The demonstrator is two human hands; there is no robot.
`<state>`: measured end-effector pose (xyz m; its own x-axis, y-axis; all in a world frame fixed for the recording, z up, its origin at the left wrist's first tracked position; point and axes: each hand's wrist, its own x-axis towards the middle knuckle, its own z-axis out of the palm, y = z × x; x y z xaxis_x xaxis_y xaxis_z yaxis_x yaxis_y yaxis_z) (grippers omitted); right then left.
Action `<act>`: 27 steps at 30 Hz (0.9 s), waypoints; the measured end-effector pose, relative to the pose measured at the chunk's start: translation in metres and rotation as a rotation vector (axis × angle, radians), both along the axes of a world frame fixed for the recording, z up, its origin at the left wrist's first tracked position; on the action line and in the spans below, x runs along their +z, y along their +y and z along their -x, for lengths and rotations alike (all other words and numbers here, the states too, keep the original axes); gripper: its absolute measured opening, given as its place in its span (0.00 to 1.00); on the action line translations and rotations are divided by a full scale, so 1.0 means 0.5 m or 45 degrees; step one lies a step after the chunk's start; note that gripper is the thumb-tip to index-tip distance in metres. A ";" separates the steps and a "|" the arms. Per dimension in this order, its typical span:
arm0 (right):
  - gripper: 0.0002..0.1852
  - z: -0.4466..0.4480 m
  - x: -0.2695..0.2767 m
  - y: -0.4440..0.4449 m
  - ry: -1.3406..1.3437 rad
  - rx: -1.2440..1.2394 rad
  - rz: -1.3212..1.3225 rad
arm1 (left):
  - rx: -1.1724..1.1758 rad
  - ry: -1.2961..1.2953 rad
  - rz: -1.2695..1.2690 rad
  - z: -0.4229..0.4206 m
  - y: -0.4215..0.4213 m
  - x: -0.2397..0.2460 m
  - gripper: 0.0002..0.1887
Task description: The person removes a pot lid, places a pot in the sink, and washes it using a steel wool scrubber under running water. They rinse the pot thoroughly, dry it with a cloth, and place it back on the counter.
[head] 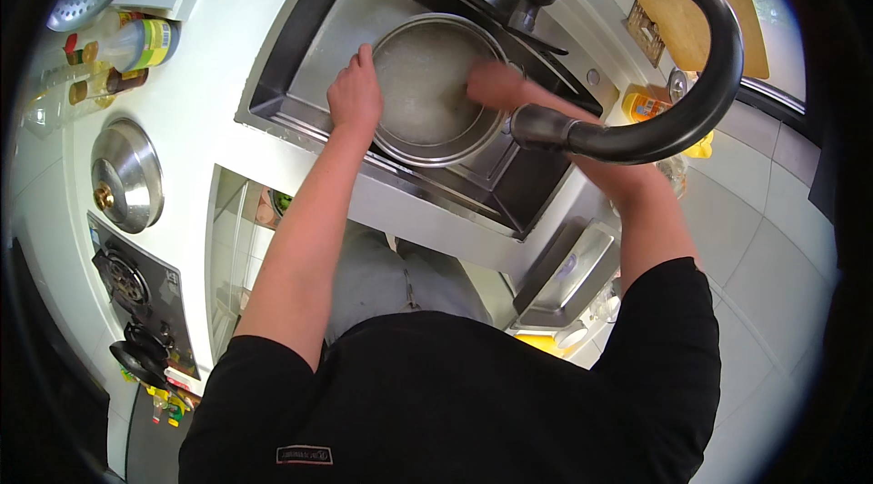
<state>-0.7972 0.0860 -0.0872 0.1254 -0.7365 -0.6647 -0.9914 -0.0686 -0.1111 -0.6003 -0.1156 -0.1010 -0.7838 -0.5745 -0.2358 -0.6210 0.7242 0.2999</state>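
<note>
A large round metal pot (436,159) stands in the dark sink (327,27), with cloudy liquid or a wet surface inside. At the pot's left rim is my left hand (356,90), its fingers curled against the edge. My right hand (496,85) is blurred by motion over the right inner side of the pot; whether it holds something cannot be told. The black gooseneck faucet (716,68) arches over my right forearm, its spray head (542,128) beside the pot's right rim.
Left of the sink, a metal pot lid (128,174) lies on the white counter, near bottles (146,44) and a gas hob (140,286). To the right are a yellow-orange bottle (644,107) and a wooden board (709,13). A metal basin (566,273) is right of my body.
</note>
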 end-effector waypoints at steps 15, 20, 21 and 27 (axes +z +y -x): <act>0.10 -0.080 0.035 0.163 -0.046 -0.266 0.558 | 0.048 0.053 -0.095 -0.005 0.002 -0.014 0.20; 0.20 0.053 0.048 0.057 0.163 0.035 0.520 | -0.006 0.001 -0.078 -0.006 -0.005 -0.009 0.21; 0.20 0.064 0.047 0.047 0.212 0.073 0.642 | 0.001 0.007 -0.083 -0.006 -0.005 -0.010 0.21; 0.21 0.005 0.013 0.143 -0.401 -0.658 0.736 | 0.030 0.031 -0.081 -0.008 0.002 -0.014 0.20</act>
